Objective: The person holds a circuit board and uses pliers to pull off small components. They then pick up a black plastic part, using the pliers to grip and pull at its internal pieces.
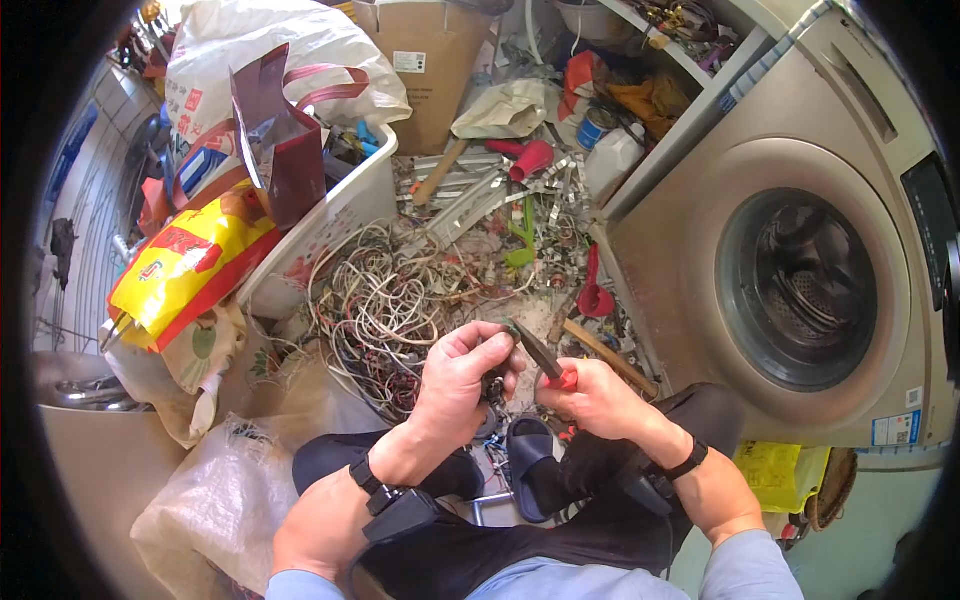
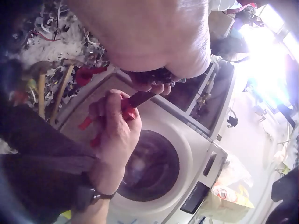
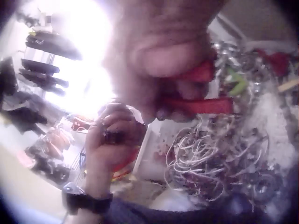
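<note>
Over the floor in front of the lap, my right hand (image 1: 603, 402) grips red-handled pliers (image 1: 541, 354). The dark jaws point up and left and reach the fingertips of my left hand (image 1: 462, 372). Two red handles (image 3: 198, 106) stick out from the right fingers in the right wrist view. With its fingers curled, the left hand holds a small dark part (image 2: 154, 76), largely hidden by the palm; I cannot tell its exact kind. In the left wrist view, the pliers' jaws (image 2: 140, 98) meet the left fingers beside this part.
A tangle of white cables (image 1: 385, 290) and scattered scrap cover the floor ahead. To the right stands a washing machine (image 1: 690, 300). A white bin (image 1: 345, 210) full of bags is at the left. A wooden stick (image 1: 610, 357) and a red scoop-like piece (image 1: 595, 298) lie near the right hand.
</note>
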`<act>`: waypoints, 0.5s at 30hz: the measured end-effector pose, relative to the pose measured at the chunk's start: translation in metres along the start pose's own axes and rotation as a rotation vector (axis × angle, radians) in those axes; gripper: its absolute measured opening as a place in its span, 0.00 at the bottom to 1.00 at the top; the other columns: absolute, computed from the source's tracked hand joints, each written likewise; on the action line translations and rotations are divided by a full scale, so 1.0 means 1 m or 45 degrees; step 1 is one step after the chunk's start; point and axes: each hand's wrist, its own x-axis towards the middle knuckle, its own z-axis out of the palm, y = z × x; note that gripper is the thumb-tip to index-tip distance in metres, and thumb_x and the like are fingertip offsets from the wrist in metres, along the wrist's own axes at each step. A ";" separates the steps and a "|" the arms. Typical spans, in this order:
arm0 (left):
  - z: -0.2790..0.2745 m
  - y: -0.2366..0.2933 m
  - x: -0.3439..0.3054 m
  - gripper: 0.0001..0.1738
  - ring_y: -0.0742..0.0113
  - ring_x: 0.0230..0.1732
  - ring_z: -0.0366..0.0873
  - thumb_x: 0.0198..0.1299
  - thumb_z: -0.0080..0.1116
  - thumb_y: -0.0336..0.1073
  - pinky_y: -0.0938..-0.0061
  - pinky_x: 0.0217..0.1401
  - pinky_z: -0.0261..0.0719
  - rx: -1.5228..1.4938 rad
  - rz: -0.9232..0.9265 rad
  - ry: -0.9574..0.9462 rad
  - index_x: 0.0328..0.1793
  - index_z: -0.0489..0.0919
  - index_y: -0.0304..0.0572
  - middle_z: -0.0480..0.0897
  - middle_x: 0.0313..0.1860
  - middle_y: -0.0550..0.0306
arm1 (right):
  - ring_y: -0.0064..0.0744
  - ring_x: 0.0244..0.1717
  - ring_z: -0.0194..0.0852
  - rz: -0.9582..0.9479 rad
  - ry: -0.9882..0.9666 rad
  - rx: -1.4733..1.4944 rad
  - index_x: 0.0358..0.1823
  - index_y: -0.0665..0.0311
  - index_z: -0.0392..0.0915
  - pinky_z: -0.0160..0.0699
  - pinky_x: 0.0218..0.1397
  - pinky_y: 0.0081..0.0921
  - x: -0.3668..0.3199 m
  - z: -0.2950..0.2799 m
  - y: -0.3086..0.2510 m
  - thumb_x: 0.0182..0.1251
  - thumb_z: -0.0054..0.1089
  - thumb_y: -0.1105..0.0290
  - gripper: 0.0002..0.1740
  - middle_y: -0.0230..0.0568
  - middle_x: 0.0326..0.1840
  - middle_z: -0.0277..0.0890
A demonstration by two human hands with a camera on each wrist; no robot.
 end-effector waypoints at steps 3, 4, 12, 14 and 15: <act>0.000 0.000 0.000 0.08 0.70 0.26 0.82 0.71 0.64 0.34 0.76 0.30 0.80 0.031 0.045 -0.007 0.50 0.80 0.39 0.86 0.34 0.54 | 0.18 0.25 0.72 0.186 -0.209 0.308 0.43 0.65 0.82 0.72 0.29 0.24 0.000 -0.004 -0.008 0.75 0.64 0.67 0.07 0.25 0.25 0.75; 0.000 0.000 0.000 0.08 0.70 0.26 0.82 0.71 0.64 0.34 0.76 0.30 0.80 0.030 0.045 -0.004 0.50 0.80 0.39 0.86 0.34 0.54 | 0.15 0.24 0.71 0.241 -0.285 0.396 0.43 0.64 0.82 0.72 0.27 0.21 -0.001 -0.005 -0.009 0.77 0.62 0.67 0.08 0.22 0.26 0.74; -0.002 -0.001 0.001 0.10 0.69 0.26 0.81 0.71 0.65 0.34 0.77 0.29 0.80 0.123 0.094 0.040 0.51 0.80 0.37 0.86 0.34 0.53 | 0.17 0.21 0.71 0.312 -0.411 0.690 0.43 0.65 0.82 0.70 0.20 0.19 0.003 -0.002 -0.001 0.77 0.63 0.64 0.10 0.27 0.25 0.75; -0.001 0.005 0.002 0.10 0.69 0.26 0.81 0.72 0.64 0.35 0.77 0.29 0.80 0.146 0.048 0.036 0.51 0.80 0.37 0.86 0.34 0.53 | 0.17 0.20 0.71 0.322 -0.425 0.702 0.43 0.65 0.82 0.70 0.20 0.18 0.005 -0.005 0.004 0.77 0.62 0.64 0.10 0.28 0.25 0.75; -0.002 0.008 0.002 0.10 0.69 0.25 0.81 0.73 0.64 0.36 0.77 0.28 0.79 0.169 0.003 0.032 0.51 0.80 0.36 0.86 0.34 0.53 | 0.17 0.20 0.72 0.309 -0.431 0.630 0.43 0.65 0.82 0.69 0.20 0.18 0.007 -0.008 0.008 0.77 0.62 0.64 0.11 0.28 0.25 0.75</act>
